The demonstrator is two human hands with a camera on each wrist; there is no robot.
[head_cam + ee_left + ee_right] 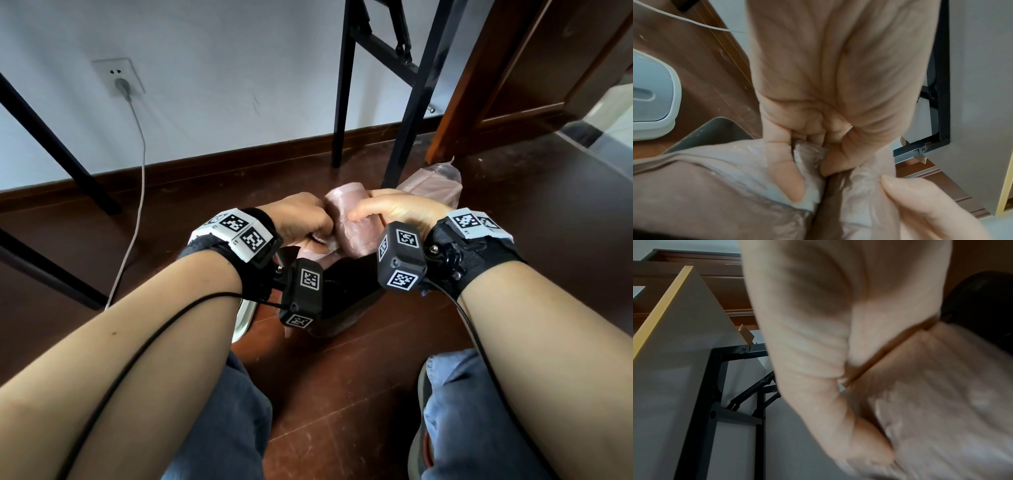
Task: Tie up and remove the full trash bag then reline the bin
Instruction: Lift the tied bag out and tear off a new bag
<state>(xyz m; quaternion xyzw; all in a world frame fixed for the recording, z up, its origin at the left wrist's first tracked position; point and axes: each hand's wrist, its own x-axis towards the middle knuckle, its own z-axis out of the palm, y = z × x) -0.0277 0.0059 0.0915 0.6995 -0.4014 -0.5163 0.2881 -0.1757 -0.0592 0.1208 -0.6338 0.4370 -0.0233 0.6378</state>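
Observation:
My right hand [363,214] grips a roll of thin pinkish bin bags [346,222], fingers and thumb wrapped round it. My left hand [318,234] pinches the roll's loose end [807,155] between thumb and fingers right beside it. The right wrist view is blurred, with the roll [941,402] against the palm. Under both hands stands the bin [346,301], its dark inside showing, mostly hidden by the wrist cameras. A filled translucent pinkish bag [435,185] lies on the floor behind my right hand, by a table leg.
A white lid [653,97] lies on the wooden floor left of the bin. Black table legs [406,113] stand close behind, near a white wall with a socket and cord [137,192]. A wooden door frame [479,85] rises at the right. My knees are in the foreground.

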